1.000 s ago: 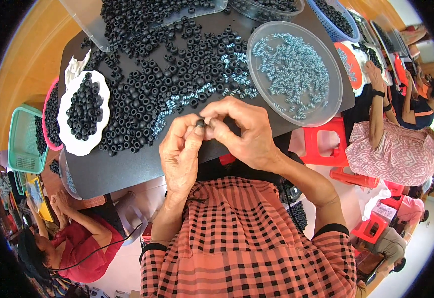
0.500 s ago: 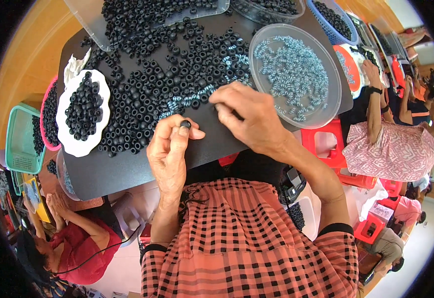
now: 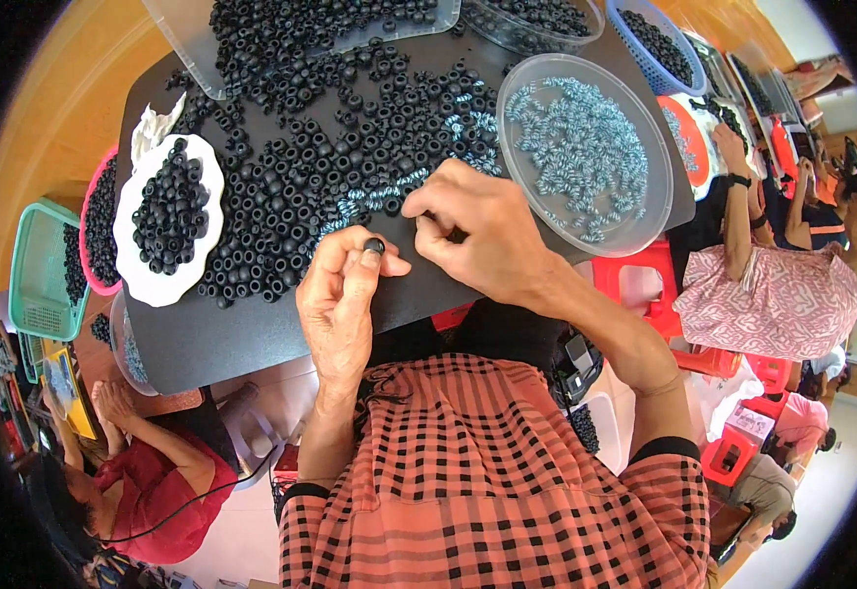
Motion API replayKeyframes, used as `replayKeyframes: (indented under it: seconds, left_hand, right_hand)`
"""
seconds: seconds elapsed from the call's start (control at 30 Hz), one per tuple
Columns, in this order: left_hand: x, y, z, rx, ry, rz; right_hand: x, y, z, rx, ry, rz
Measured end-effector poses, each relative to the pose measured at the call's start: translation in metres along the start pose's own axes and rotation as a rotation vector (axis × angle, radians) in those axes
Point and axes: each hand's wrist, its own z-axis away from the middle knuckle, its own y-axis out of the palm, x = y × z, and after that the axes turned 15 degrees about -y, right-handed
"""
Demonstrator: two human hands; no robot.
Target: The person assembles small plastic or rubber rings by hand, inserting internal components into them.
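My left hand (image 3: pixel 338 294) pinches one small black round piece with a hole (image 3: pixel 374 245) between thumb and fingertips, just above the table's front part. Close by on the right, my right hand (image 3: pixel 477 231) hangs with its fingers curled inward; whatever they hold, if anything, is hidden. Beyond both hands, a line of small blue coil springs (image 3: pixel 379 196) lies along the near side of a wide spread of black hollow pieces (image 3: pixel 291 191). A round clear tray (image 3: pixel 656 206) of loose blue springs (image 3: pixel 580 147) stands beside my right hand.
On the dark table (image 3: pixel 222 348), a white scalloped plate (image 3: pixel 149 287) of black pieces sits left. A clear bin (image 3: pixel 178 39) lies at the back. A blue basket (image 3: pixel 688 79) is at the far right. Co-workers sit on both sides; red stools (image 3: pixel 732 456) stand right.
My right hand has shifted slightly left, nearer my left hand. The left hand keeps its pinch on the black piece. The view has shifted a little.
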Motion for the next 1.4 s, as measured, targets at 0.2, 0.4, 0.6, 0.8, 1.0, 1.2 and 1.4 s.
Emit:
replayKeyframes:
  seconds: [0.2,0.4,0.6,0.8,1.0,1.2,1.4]
  left_hand:
    - [0.0,0.009,0.004,0.069,-0.068,0.054]
    - [0.003,0.019,0.0,0.092,-0.05,0.148]
    - [0.005,0.019,-0.001,0.047,-0.055,0.07]
    - [-0.001,0.02,0.0,0.059,-0.088,-0.022]
    - [0.004,0.02,0.0,0.041,-0.064,-0.013]
    - [0.005,0.023,0.002,0.025,-0.015,-0.039]
    - [0.003,0.024,0.005,-0.001,0.006,-0.046]
  right_hand:
    - [0.012,-0.003,-0.002,-0.257,0.225,-0.587]
    - [0.008,-0.002,0.009,-0.216,0.223,-0.619]
    - [0.001,0.003,0.02,-0.237,0.232,-0.789]
    - [-0.004,-0.004,0.025,-0.18,0.202,-0.709]
    - [-0.002,0.003,0.027,-0.265,0.235,-0.806]
    - [0.004,0.0,0.026,-0.279,0.235,-0.728]
    - [0.006,0.005,0.028,-0.296,0.231,-0.697]
